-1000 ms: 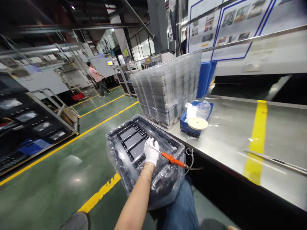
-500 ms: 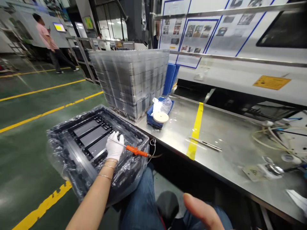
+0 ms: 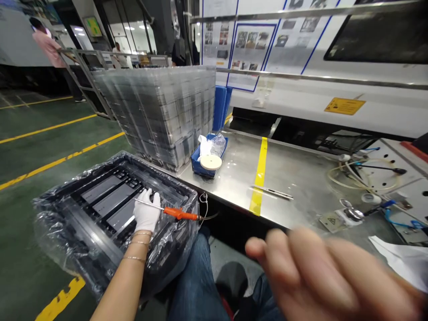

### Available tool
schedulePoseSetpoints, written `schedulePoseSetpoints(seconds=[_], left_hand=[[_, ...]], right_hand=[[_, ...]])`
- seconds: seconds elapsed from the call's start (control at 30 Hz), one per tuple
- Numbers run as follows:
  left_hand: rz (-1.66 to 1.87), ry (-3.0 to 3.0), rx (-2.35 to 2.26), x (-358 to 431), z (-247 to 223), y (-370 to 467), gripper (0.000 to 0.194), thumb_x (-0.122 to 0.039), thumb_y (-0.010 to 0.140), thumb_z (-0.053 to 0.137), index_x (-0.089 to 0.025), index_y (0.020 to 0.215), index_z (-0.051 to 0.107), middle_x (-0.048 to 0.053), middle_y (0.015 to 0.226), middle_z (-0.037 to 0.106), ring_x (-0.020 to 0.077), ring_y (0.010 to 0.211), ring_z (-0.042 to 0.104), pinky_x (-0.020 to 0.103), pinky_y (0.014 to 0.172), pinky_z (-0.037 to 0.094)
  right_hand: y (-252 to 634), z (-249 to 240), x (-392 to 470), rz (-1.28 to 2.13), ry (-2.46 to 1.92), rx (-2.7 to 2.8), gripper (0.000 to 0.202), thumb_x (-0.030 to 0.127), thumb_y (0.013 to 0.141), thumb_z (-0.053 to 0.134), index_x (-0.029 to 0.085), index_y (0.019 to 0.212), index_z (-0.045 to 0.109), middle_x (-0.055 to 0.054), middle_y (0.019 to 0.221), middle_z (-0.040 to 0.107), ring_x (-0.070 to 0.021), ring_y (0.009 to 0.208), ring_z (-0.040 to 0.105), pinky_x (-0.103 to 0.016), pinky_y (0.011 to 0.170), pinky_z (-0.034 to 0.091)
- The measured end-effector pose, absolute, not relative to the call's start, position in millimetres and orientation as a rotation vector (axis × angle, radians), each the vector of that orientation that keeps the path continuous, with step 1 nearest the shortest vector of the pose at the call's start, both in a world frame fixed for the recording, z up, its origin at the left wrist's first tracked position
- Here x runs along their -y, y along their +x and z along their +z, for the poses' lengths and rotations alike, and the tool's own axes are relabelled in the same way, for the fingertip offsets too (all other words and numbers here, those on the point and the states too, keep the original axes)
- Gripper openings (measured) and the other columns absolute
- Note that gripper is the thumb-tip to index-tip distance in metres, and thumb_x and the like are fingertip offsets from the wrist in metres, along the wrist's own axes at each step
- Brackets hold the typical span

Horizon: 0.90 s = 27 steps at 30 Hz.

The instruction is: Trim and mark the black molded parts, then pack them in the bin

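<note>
Left hand (image 3: 147, 215) on the black crate's contents, right hand (image 3: 321, 272) raised

My gloved left hand reaches into the plastic-wrapped black crate (image 3: 175, 236), at the near left, beside its grey panels (image 3: 113, 198). The rod of an orange-handled tool (image 3: 180, 213) crosses that hand, its handle pointing right over the crate's edge; I cannot tell whether my fingers grip it. My bare right hand is at the near right, fingers curled (blurred, so I cannot tell whether it grasps anything).

To the right stands the metal desk (image 3: 230, 178). On its left part sits a blue box (image 3: 202, 170) bearing a pale disc (image 3: 211, 162); a slim rod (image 3: 274, 192) lies across the yellow strip (image 3: 259, 183).
</note>
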<state>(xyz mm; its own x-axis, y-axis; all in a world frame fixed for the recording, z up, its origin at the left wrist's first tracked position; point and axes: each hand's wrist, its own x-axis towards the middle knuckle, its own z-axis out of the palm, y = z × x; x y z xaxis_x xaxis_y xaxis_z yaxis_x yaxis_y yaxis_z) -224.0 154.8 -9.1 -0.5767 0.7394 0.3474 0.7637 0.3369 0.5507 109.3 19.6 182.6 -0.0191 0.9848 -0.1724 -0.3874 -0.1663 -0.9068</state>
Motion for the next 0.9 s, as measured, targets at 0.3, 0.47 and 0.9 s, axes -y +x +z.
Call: schedulePoseSetpoints(seconds=[0.3, 0.47, 0.9], left_hand=[[-1.1, -1.439, 2.56, -154, -2, -225, 0.071, -0.048, 0.082, 0.033, 0.004, 0.121, 0.064, 0.026, 0.132, 0.059, 0.0375, 0.129, 0.052, 0.048, 0.112, 0.038], [-1.076, -1.453, 2.577, -153, -3, -228, 0.074, -0.05, 0.082, 0.032, 0.004, 0.122, 0.063, 0.026, 0.133, 0.059, 0.0371, 0.129, 0.051, 0.047, 0.113, 0.038], [-1.173, -1.358, 2.526, -158, -18, -235, 0.04, -0.053, 0.079, 0.037, -0.025, 0.099, 0.059, 0.008, 0.124, 0.067, 0.0311, 0.126, 0.055, 0.048, 0.109, 0.043]], right_hand=[[88, 163, -89, 1.688, -0.715, 0.203, 0.04, 0.032, 0.051, 0.094, 0.018, 0.084, 0.076, -0.002, 0.09, 0.074, -0.0154, 0.088, 0.067, -0.025, 0.079, 0.055], [95, 158, -86, 1.69, -0.705, 0.179, 0.043, 0.031, 0.047, 0.096, 0.015, 0.083, 0.076, -0.003, 0.087, 0.074, -0.0163, 0.085, 0.068, -0.025, 0.076, 0.056], [97, 158, -80, 1.662, -0.575, 0.375, 0.031, 0.03, 0.053, 0.093, 0.02, 0.058, 0.065, 0.003, 0.062, 0.053, -0.0114, 0.063, 0.048, -0.024, 0.066, 0.052]])
